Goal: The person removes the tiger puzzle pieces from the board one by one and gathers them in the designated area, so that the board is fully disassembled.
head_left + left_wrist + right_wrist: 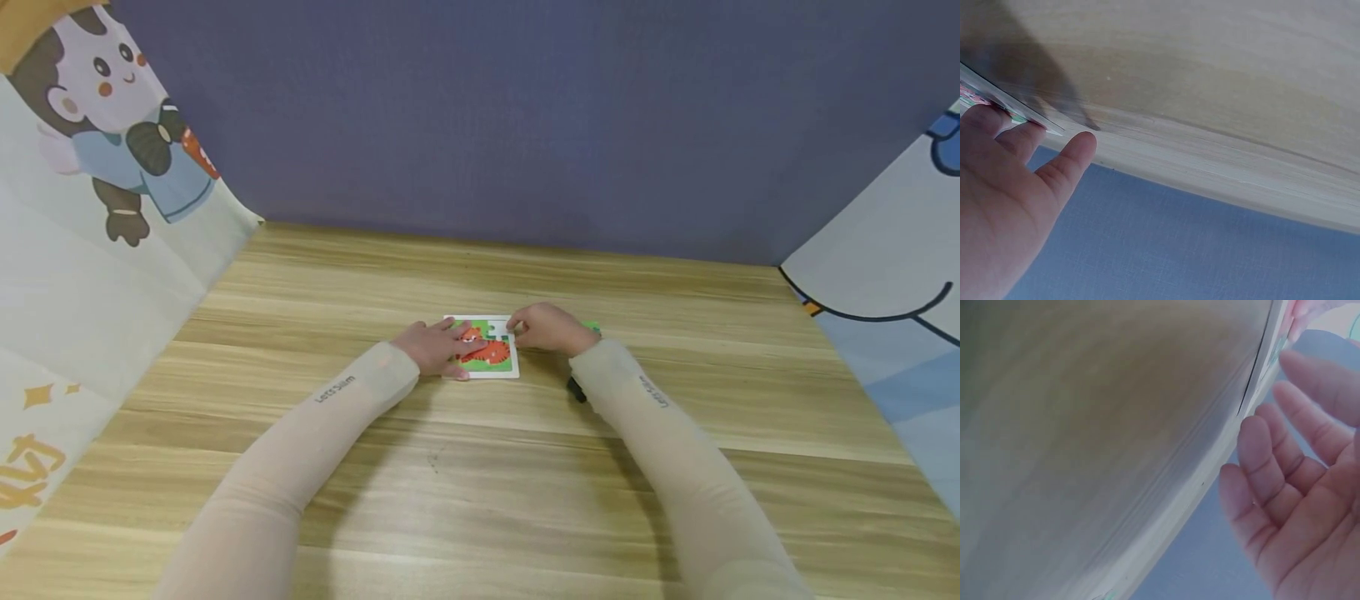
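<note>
A jigsaw puzzle (487, 360) with an orange striped animal on green lies in a white frame on the table. A white gap shows at its upper right. My left hand (433, 347) rests on the puzzle's left side with fingers spread; in the left wrist view, fingers (1021, 140) touch the framed puzzle. At the upper right corner, my right hand (551, 327) has its fingertips by the gap. The right wrist view shows that hand's fingers (1257, 450) loosely bent, with no piece visible between them.
A green piece (591, 325) is partly hidden behind the right wrist. A small black object (576, 389) shows beside the right cuff. The wooden table (480, 500) meets a dark blue panel (480, 125) at the back, with printed cartoon panels on both sides.
</note>
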